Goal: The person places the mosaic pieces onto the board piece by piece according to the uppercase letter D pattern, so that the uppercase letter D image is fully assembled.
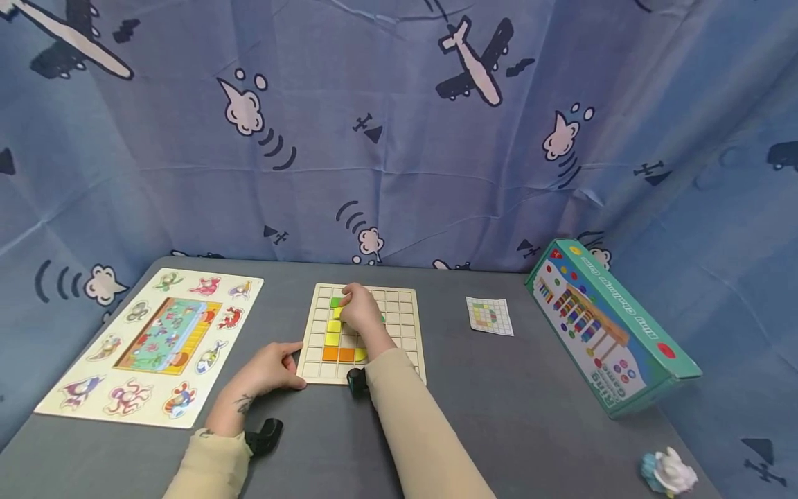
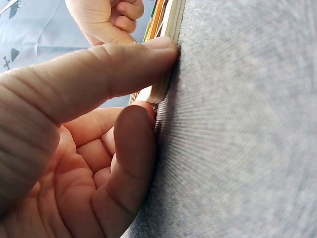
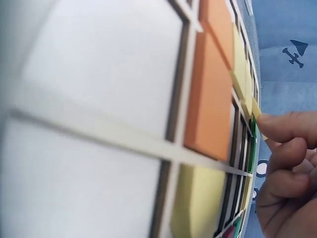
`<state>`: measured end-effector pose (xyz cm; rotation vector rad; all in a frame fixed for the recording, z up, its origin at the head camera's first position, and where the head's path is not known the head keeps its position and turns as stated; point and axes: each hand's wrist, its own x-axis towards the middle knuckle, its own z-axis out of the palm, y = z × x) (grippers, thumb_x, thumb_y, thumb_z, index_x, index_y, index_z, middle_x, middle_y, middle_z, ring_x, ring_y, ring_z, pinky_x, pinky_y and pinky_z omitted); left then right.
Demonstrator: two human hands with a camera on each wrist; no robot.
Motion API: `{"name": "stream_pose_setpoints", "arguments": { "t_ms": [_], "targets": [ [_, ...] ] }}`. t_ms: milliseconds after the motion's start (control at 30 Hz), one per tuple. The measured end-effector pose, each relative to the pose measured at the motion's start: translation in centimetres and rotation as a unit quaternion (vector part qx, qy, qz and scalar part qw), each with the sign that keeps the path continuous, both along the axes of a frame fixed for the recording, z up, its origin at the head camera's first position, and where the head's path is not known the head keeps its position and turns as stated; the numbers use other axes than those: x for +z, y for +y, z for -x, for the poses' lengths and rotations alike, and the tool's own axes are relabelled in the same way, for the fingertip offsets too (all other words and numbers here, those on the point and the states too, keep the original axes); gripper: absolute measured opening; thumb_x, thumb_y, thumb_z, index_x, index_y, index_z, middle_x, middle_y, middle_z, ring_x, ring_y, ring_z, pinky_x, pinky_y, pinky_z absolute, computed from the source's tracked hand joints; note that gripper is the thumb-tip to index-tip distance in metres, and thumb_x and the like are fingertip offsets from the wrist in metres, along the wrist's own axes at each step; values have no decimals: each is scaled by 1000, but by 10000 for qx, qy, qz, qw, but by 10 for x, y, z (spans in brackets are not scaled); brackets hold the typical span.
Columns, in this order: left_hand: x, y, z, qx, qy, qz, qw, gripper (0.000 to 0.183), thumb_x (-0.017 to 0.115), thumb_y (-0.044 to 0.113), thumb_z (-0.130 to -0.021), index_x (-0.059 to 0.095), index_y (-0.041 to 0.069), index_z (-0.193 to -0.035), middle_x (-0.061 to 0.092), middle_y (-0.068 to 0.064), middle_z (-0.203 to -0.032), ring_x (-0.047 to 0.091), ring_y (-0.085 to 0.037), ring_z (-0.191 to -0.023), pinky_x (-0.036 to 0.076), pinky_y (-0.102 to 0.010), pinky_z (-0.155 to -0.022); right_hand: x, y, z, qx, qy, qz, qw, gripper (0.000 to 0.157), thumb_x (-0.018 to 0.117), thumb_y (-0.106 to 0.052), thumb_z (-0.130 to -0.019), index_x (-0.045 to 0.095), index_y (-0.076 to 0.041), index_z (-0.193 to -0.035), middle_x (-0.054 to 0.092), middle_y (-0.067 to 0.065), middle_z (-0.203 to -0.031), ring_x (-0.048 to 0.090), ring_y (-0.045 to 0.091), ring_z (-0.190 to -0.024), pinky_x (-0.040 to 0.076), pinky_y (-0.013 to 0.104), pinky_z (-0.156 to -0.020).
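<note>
A wooden grid board (image 1: 408, 333) lies on the grey table, with yellow tiles (image 1: 333, 333), orange tiles (image 1: 338, 354) and a green tile (image 1: 336, 302) in its squares. My left hand (image 1: 264, 371) holds the board's near left corner, thumb along the near edge and fingers at the left side. Over the board's upper part, my right hand (image 1: 364, 312) pinches a small yellow tile (image 3: 256, 106) between thumb and index finger, close to a green tile (image 3: 252, 148) in the right wrist view. The right hand hides some squares behind it in the head view.
Right of the board lies a small pattern card (image 1: 490, 316) with a coloured grid. A sea-animal puzzle board (image 1: 240, 333) is on the left. A green game box (image 1: 614, 326) stands at the right, with a small white and blue figure (image 1: 670, 473) nearer.
</note>
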<state>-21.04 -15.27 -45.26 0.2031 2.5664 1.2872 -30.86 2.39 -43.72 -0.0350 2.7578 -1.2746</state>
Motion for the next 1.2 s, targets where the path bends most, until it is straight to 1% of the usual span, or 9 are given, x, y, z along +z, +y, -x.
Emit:
{"name": "stream_pose_setpoints", "arguments": {
  "t_ms": [400,533,667,733,800,900,967,1033,1200],
  "targets": [
    [-1,-2,0,-56,30,-57,10000,74,78,0,-61,49,-7,-129,49,-2,-57,41,-11,-48,33,-24,-45,1,-8,0,-32,-37,-177,9998,49,64,6,-76,57,-10,-121,64,2,-97,58,19,-86,44,27,-68],
    [0,-1,0,-39,-5,-62,10000,74,78,0,-61,49,-8,-129,49,-2,-58,41,-11,-48,33,-24,-46,6,-2,-2,-75,15,567,9984,51,67,4,-77,55,-8,-125,64,6,-104,59,21,-88,47,27,-69],
    [0,0,-1,-34,7,-42,10000,75,79,0,-61,48,-8,-129,49,-3,-58,41,-11,-49,33,-25,-46,15,18,-6,-330,95,1487,9883,46,66,0,-80,55,-5,-124,60,9,-104,58,20,-83,47,27,-67],
    [1,0,-1,2,-29,-41,10000,75,79,0,-61,48,-8,-130,49,-3,-58,41,-11,-49,33,-24,-46,19,34,-12,-481,145,1652,9850,43,65,-2,-81,56,-3,-122,60,13,-102,58,22,-82,48,29,-68],
    [0,0,-1,-9,-49,-16,10000,75,78,0,-62,48,-8,-130,49,-3,-58,41,-11,-49,33,-24,-46,22,55,-21,-642,130,1387,9882,41,65,-6,-82,57,-3,-121,60,13,-101,58,24,-84,47,30,-68],
    [1,0,-1,46,-107,41,9999,75,79,1,-62,48,-7,-130,50,-3,-58,41,-11,-49,33,-24,-46,25,87,-42,-892,-4,175,9959,34,65,-15,-83,60,-3,-114,61,13,-98,58,25,-83,46,33,-65],
    [1,0,-1,33,-103,97,9999,75,79,1,-62,48,-7,-130,50,-3,-58,42,-12,-49,33,-24,-46,24,106,-56,-993,-302,-761,9917,26,66,-22,-82,63,-5,-100,62,10,-88,58,23,-75,42,33,-58],
    [1,0,0,43,-106,137,9998,75,79,2,-62,48,-7,-130,51,-3,-59,42,-12,-49,33,-24,-46,22,120,-68,-982,-707,-1365,9832,21,68,-27,-79,63,-7,-81,60,7,-73,56,21,-63,38,31,-51],
    [0,0,0,-11,-66,145,9999,75,79,3,-63,47,-6,-131,50,-3,-59,42,-12,-50,33,-24,-47,15,136,-83,-499,-1332,-1240,9820,28,72,-23,-74,57,-8,-55,53,4,-49,54,17,-46,36,27,-43]
  ]
}}
